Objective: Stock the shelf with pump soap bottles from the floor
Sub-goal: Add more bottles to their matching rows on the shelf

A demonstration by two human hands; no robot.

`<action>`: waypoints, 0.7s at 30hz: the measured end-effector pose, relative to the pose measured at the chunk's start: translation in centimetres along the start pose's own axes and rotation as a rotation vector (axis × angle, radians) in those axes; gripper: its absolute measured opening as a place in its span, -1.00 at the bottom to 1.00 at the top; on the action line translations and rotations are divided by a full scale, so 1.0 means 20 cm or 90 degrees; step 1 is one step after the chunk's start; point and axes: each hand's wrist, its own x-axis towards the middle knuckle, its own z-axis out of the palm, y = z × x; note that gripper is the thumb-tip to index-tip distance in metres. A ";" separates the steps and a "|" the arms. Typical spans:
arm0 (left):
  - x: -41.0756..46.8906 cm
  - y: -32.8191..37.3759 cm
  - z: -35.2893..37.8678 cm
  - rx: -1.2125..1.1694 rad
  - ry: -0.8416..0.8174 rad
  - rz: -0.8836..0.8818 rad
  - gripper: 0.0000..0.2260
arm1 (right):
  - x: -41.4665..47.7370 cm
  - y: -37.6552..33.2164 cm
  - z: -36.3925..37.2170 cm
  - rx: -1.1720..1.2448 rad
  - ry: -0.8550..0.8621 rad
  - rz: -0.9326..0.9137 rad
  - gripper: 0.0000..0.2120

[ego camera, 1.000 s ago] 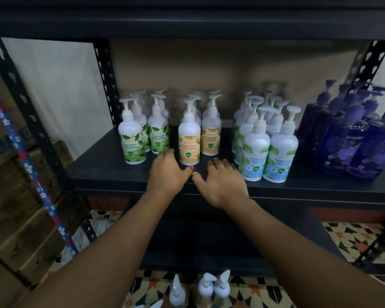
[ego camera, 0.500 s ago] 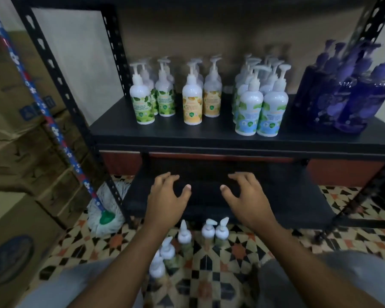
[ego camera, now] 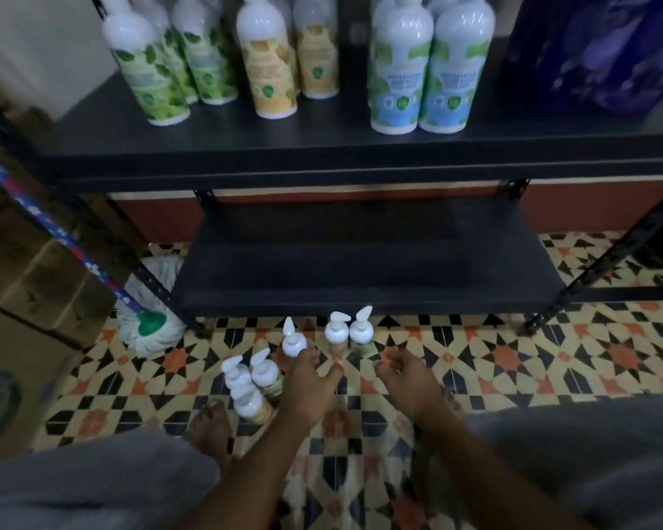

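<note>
Several white pump soap bottles stand on the patterned floor before the rack: a pair [ego camera: 348, 332], a single one [ego camera: 293, 341] and a cluster at the left [ego camera: 247, 384]. My left hand [ego camera: 310, 380] hovers low over the floor with fingers apart, its fingertips right beside the single bottle. My right hand [ego camera: 406, 376] hangs a little to the right of it, fingers loosely curled, holding nothing. On the black shelf [ego camera: 322, 147] above stand rows of green-label [ego camera: 157, 74], yellow-label [ego camera: 272, 70], blue-label [ego camera: 422, 82] and dark purple bottles [ego camera: 605, 51].
A lower black shelf [ego camera: 360, 262] sits just behind the floor bottles. A mop head [ego camera: 154, 315] with a floral handle [ego camera: 54, 227] leans at the rack's left leg. Cardboard boxes [ego camera: 20, 285] stack at the left. My bare foot [ego camera: 207, 426] is by the left cluster.
Both hands have dropped from the shelf edge down to the floor bottles. The view has tilted downward and come closer to the floor.
</note>
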 end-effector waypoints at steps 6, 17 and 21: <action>0.41 -0.13 0.16 0.034 -0.029 -0.029 -0.66 | 0.40 0.06 0.13 0.011 -0.047 0.053 -0.53; 0.88 -0.32 0.37 0.071 -0.072 -0.014 -0.49 | 0.85 0.20 0.31 -0.124 -0.073 0.025 -0.28; 0.91 -0.37 0.39 0.090 -0.047 0.007 -0.53 | 0.90 0.21 0.33 -0.126 -0.058 0.009 -0.32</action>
